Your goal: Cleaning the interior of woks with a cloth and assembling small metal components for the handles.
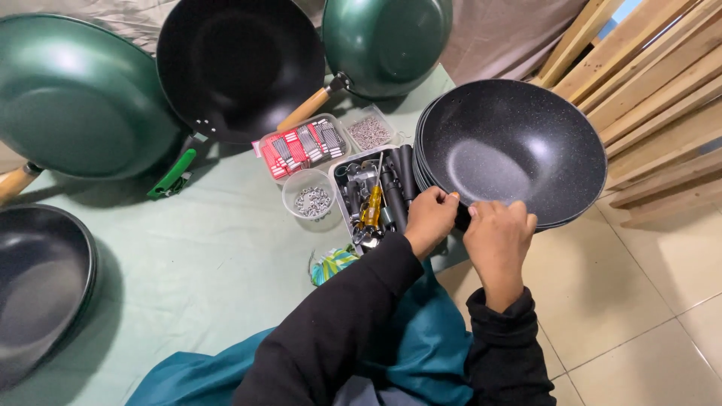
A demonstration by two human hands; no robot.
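Just right of centre frame, the left hand [429,219] curls shut on the near rim of a speckled black wok [519,150]. Beside it, the right hand [496,239] pinches the same rim. The wok tops a stack, centre right.

Even, soft indoor light over the scene, fairly bright. Pale glare sits in the bowl of the speckled black pan [519,150], and sheen streaks the green wok [75,98] at upper left. Soft shadows pool beneath the woks on the green cloth [210,256]. Focus holds sharp at centre; wide-angle bending curves the edges, the wooden slats [662,83] leaning.
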